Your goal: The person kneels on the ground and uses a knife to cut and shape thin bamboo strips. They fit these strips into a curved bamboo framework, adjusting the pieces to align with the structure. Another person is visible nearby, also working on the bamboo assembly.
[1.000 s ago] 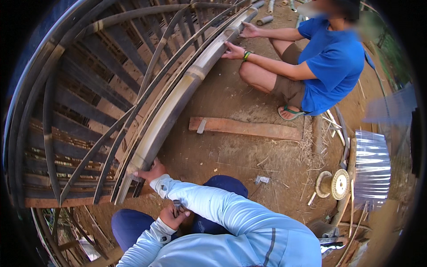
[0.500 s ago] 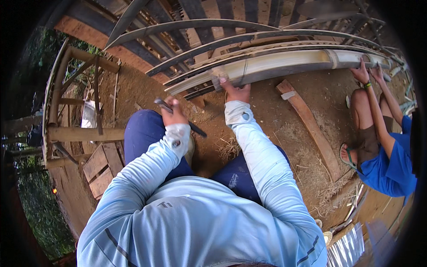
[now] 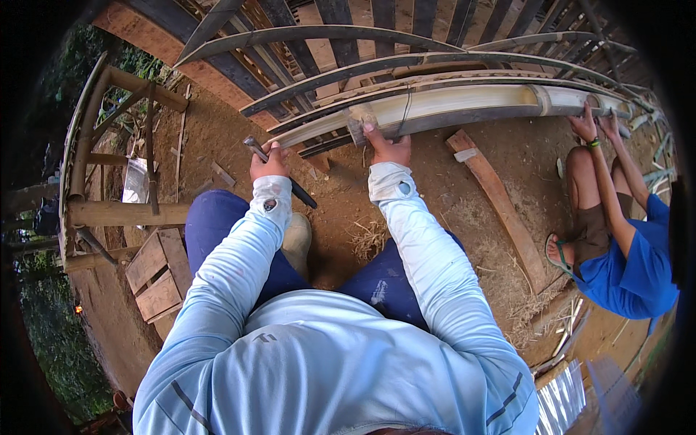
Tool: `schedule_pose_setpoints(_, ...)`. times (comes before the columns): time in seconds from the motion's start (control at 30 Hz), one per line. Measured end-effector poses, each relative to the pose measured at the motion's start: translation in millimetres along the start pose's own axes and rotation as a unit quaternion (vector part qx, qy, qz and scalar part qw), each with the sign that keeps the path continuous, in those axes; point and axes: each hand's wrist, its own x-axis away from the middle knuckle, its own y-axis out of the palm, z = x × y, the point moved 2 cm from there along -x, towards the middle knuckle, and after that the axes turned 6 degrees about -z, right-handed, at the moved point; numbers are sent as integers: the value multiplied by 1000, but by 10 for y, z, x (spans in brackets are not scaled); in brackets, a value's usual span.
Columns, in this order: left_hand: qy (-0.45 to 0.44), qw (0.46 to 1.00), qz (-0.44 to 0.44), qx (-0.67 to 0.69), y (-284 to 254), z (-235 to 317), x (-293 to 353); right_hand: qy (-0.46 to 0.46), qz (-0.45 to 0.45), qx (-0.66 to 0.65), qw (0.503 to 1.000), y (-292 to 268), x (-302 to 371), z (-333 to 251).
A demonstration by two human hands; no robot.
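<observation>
My left hand (image 3: 268,163) is closed round a hammer-like tool (image 3: 303,194) with a metal end and a dark handle. It is held at the near left end of a long split bamboo pole (image 3: 471,103), whose pale hollow inside faces up. A short wooden block (image 3: 360,122) sits against the pole. My right hand (image 3: 390,148) grips at the block, thumb pressed on it; its other fingers are partly hidden at the pole's near edge. Farther right, a co-worker's two hands (image 3: 587,123) hold the same pole.
Dark bamboo strips (image 3: 326,32) lie across a slatted frame beyond the pole. A curved plank (image 3: 504,206) rests on the dirt floor between me and the squatting co-worker (image 3: 627,254). To my left are a bamboo railing (image 3: 127,214) and a low wooden piece (image 3: 159,272).
My left hand has moved slightly left and up with the tool, closer to the pole's left end. My right hand stays at the block. The view has shifted a little.
</observation>
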Motion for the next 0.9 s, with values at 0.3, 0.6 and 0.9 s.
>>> schedule_pose_setpoints(0.3,49,998,31,-21,49,104,133,-7,-2,-4,1000,53,86,-129)
schedule_pose_setpoints(0.6,103,993,48,-24,-19,-37,13,-39,8,-5,999,155,128,-210)
schedule_pose_setpoints(0.9,92,995,16,-36,-2,54,41,-7,14,21,1000,93,88,-167)
